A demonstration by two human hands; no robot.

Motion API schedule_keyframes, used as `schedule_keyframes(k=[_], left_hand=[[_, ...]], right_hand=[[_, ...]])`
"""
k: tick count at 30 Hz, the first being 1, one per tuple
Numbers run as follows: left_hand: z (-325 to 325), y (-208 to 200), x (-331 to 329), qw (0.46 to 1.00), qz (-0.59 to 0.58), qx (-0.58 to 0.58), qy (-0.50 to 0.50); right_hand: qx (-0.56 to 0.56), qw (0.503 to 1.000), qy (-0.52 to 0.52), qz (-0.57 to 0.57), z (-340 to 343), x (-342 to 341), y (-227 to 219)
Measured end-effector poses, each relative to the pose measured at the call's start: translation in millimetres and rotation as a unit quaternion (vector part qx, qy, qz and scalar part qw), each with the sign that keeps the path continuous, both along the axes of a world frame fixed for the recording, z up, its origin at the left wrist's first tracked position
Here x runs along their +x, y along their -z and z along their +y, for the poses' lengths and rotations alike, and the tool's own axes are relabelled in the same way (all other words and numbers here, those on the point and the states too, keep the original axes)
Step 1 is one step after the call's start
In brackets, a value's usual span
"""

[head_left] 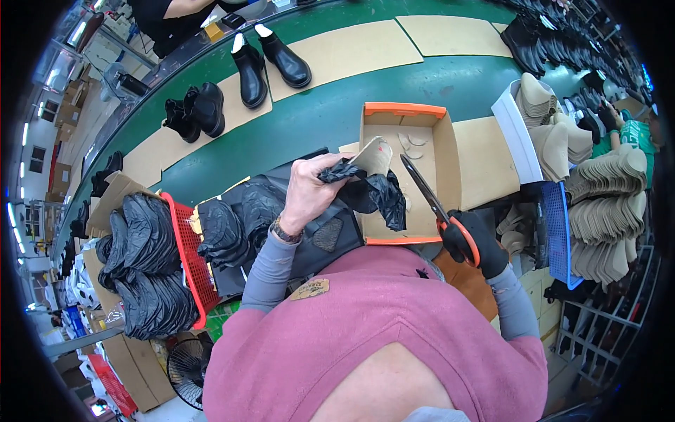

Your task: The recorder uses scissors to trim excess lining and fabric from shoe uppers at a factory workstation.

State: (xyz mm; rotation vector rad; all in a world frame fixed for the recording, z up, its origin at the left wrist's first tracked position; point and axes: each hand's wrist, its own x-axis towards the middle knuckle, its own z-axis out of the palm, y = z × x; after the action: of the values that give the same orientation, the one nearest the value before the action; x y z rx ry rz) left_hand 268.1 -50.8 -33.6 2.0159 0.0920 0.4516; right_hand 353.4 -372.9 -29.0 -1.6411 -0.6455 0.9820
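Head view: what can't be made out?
In the head view:
Beige insole: lower end, covered by black plastic.
Scissors: part of the handles, hidden by gloved right hand.
Co-worker, upper left: head, cut off by upper edge.
Far black shoes: too small and crowded to count.

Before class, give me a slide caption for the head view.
Left hand holding a beige piece and black material, gloved right hand holding orange-handled scissors.
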Motion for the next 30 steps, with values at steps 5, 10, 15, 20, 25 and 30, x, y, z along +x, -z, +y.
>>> schedule_keyframes(k=[5,10,15,20,25,30], left_hand=[[-4.2,0.3,0.1,0.999,0.002,-0.028,-0.018],[-9.8,-8.1,-4.3,0.999,0.026,-0.023,0.001],[-19.3,-14.6,-7.8,0.999,0.033,-0.020,0.022],[-20.6,-13.6,-10.6,0.999,0.042,-0.018,0.022],[-14.4,-13.8,-11.6,0.994,0.091,-0.038,0.049],[-15.9,-18.3,-12.4,0.996,0.082,0.010,0.034]], right_hand=[[0.057,0.975,0.125,0.175,-7.2,-17.8,-5.5],[0.035,0.986,-0.051,-0.158,4.8,-6.5,-1.2],[-0.011,0.973,-0.074,-0.220,9.2,0.2,7.1],[-0.011,0.954,-0.100,-0.284,12.2,5.3,13.4],[-0.042,0.960,-0.074,-0.267,17.1,6.7,6.4],[-0.093,0.968,-0.056,-0.225,20.9,6.1,-2.5]])
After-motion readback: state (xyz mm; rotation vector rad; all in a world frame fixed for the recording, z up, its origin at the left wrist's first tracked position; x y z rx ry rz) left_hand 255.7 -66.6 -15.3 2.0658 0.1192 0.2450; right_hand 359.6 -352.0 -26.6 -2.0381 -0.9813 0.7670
